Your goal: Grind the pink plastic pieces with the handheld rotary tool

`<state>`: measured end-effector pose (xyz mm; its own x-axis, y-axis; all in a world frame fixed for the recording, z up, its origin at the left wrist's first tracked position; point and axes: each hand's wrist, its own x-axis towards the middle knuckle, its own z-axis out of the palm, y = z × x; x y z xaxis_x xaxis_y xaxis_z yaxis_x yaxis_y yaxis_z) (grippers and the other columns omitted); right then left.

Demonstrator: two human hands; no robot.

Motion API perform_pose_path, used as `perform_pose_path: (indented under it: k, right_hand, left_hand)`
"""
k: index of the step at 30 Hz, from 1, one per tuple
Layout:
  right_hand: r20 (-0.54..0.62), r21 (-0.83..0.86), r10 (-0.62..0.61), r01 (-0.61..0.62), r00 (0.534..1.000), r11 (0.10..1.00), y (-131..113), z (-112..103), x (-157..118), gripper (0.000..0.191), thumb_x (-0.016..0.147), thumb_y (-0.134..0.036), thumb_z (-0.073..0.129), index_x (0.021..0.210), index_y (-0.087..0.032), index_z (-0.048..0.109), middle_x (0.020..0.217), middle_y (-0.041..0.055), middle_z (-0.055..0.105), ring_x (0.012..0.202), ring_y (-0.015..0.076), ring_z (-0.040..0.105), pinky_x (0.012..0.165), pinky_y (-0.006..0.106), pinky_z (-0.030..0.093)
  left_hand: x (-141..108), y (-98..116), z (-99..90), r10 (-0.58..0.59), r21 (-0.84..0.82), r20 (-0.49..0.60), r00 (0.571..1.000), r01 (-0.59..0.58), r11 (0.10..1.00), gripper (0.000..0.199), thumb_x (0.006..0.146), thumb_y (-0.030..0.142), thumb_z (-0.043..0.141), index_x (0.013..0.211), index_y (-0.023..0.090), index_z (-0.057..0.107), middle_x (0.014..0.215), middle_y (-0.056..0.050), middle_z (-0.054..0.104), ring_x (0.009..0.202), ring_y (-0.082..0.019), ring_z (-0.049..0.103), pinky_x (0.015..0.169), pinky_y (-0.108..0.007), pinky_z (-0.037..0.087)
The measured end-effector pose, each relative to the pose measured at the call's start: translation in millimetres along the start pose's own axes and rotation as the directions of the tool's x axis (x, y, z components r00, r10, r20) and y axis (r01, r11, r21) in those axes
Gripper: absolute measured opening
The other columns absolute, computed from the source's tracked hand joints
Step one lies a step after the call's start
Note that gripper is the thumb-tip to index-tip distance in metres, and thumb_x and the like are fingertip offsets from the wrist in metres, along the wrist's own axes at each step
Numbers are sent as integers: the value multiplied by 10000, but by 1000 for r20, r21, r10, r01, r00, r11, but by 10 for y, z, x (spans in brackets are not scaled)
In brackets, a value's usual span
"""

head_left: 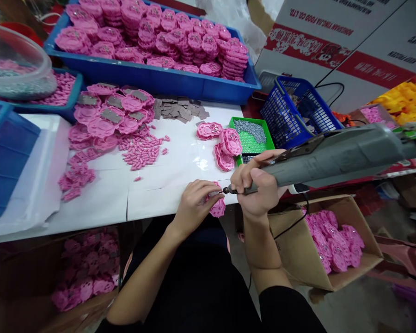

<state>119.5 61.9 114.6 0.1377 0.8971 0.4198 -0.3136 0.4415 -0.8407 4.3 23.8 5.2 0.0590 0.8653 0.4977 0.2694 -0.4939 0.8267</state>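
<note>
My left hand [195,203] is closed on a pink plastic part [217,206] at the front edge of the white table. My right hand [258,185] grips a grey electric screwdriver [327,159], held nearly level with its body pointing off to the right. Its bit meets the pink part beside my left fingertips; a screw there is too small to make out. Just beyond my hands lie several more pink parts [230,142]. A green tray [251,135] of small metal screws stands next to them.
A blue bin [152,74] of stacked pink parts spans the back. Grey plates [180,109], small pink pegs [142,150] and a pink pile [107,115] cover the left. A blue basket [298,111] stands right; a cardboard box [287,236] of pink parts sits below.
</note>
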Motion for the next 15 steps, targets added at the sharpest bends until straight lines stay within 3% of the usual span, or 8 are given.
perform_pose_path:
  k: [3,6,15]
  right_hand:
    - [-42,-46,0,-2,999,999,41,8,15,151,816,-239,656,930,-256,560,499,-125,434,324,70,353,344,219,328]
    - [-73,-120,0,-9,997,993,106,-11,23,170,805,-291,656,917,-257,533,486,-132,415,317,72,350,350,225,341]
    - [-24,-92,51,-53,998,994,388,-81,-27,186,814,-244,649,942,-245,514,492,-140,432,330,59,379,378,212,359]
  left_hand:
    - [-8,-31,-21,-58,65,76,995,53,996,340,944,319,811,1248,229,687,1167,-90,781,1066,-268,717,917,-432,581]
    - [-27,-53,-24,-132,126,136,982,115,985,479,927,217,805,1366,252,617,1200,-77,773,1057,-274,703,933,-448,575]
    - [25,-16,-16,-212,133,167,963,191,973,503,903,130,777,1358,247,597,1109,-39,747,987,-240,672,906,-391,556]
